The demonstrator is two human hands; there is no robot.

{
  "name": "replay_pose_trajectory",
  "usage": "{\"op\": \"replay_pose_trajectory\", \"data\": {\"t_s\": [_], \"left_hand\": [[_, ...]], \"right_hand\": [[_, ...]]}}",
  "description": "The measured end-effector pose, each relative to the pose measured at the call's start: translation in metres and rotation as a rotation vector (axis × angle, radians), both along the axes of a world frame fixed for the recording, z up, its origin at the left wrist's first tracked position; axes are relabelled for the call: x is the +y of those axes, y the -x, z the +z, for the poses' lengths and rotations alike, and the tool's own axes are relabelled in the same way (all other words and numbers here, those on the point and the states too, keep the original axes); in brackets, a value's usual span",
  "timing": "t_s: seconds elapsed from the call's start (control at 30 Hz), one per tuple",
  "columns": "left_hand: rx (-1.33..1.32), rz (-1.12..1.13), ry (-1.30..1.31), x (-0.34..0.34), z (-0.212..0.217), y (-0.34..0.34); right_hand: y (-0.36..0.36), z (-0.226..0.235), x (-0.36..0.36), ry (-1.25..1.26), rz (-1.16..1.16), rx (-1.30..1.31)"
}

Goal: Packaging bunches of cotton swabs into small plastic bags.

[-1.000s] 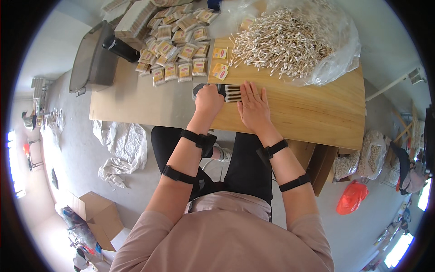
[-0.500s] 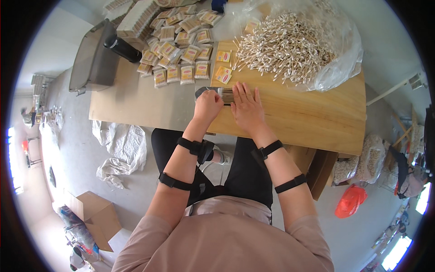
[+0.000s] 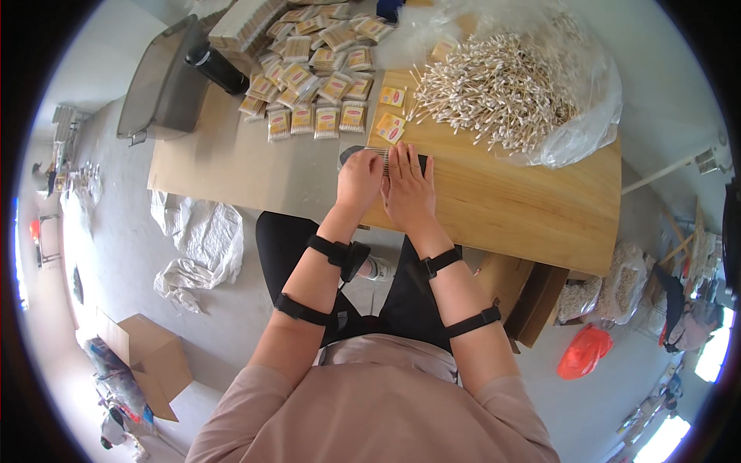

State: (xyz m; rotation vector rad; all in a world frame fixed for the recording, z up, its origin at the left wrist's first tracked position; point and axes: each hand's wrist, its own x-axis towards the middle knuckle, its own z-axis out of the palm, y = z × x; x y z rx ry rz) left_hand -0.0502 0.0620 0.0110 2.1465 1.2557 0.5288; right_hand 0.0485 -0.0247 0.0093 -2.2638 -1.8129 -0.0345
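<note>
Both hands lie side by side on the wooden desk (image 3: pixel 502 208), near its front edge, pressing down on a small dark tray (image 3: pixel 384 158) that carries a row of cotton swabs. The left hand (image 3: pixel 360 181) is loosely curled, its fingers bent over the tray's left end, and it covers that part rather than gripping it (whether the fingertips hook under the edge cannot be told). The right hand (image 3: pixel 409 189) is flat and open, fingers stretched and held close together, palm down on the tray's right half. The two hands touch along their inner edges.

The tray shows only at 12 o'clock of the hands: a narrow dark strip with pale sticks lined up across it, one rounded corner poking out at 10 o'clock of the left hand.

At 12 o'clock of the tray, just beyond it, lie two small yellow packets (image 3: pixel 391 112). At 1 o'clock a big heap of loose swabs (image 3: pixel 498 89) sits on a clear plastic sheet (image 3: pixel 594 116). At 11 o'clock many filled packets (image 3: pixel 312 73) lie in rough rows, with a black bottle (image 3: pixel 218 69) on its side and a grey bin (image 3: pixel 162 85) further off at 10 o'clock.
</note>
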Motion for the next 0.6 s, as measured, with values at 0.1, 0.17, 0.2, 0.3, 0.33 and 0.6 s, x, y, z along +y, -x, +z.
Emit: {"op": "replay_pose_trajectory", "data": {"t_s": [0.1,0.17,0.2,0.3,0.33,0.6], "left_hand": [[-0.302,0.137,-0.026,0.012,-0.006,0.007],[-0.604,0.123,0.143,0.018,-0.009,0.01],[-0.603,0.135,0.146,0.018,-0.012,0.013],[-0.732,0.087,0.246,0.018,-0.009,0.005],[-0.786,0.051,0.319,0.019,-0.01,0.004],[-1.048,-0.01,0.579,0.018,-0.012,0.002]], "right_hand": [[-0.006,-0.006,-0.005,-0.054,-0.019,0.151],[-0.009,-0.004,-0.014,-0.039,-0.039,0.144],[-0.009,-0.004,-0.018,-0.029,-0.069,0.136],[-0.005,0.003,-0.023,0.05,-0.073,0.078],[-0.003,0.004,-0.022,0.054,-0.071,0.077],[0.012,0.004,-0.011,0.097,-0.113,0.088]]}}
